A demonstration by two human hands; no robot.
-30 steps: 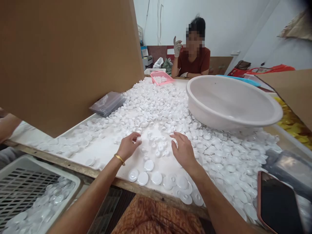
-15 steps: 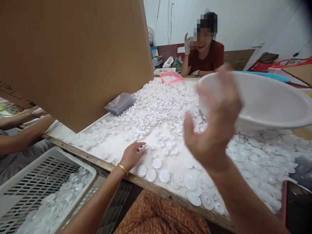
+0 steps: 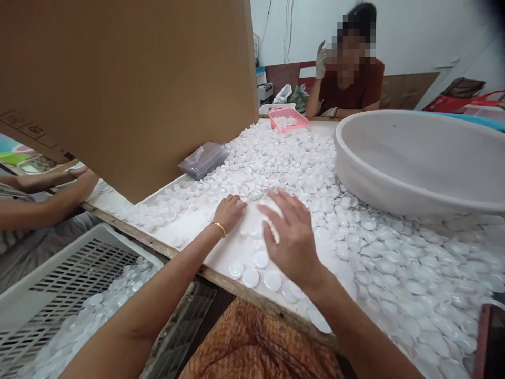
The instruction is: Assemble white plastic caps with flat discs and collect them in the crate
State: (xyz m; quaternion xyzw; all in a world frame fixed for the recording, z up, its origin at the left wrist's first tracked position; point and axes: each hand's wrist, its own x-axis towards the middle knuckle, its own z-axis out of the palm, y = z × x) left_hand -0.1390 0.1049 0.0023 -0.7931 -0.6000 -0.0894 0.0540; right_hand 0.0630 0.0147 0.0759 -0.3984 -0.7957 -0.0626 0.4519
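White dominates my patch: glossy white discs (image 3: 416,287), a greyish-white tub (image 3: 366,171), a pale basket (image 3: 35,302) patterned with rows of dark slots. My lap cloth (image 3: 252,342) is rust-orange with a fine darker figure, my bracelet (image 3: 219,228) gold, 1 phone (image 3: 496,345) black in a reddish-brown case (image 3: 482,339). Beyond: brown cardboard (image 3: 158,95) with dark print (image 3: 35,130), grey-mauve packet (image 3: 205,159), pink scoop (image 3: 300,124), 1 dark red shirt (image 3: 371,84), whitish glove (image 3: 321,63).

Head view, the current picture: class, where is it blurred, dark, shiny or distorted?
Head view: the right hand is blurred, while the bracelet looks crisper; head view: the top right corner darkens; head view: white discs look glossy; head view: the basin seems stretched toward the right edge, perhaps by the lens.
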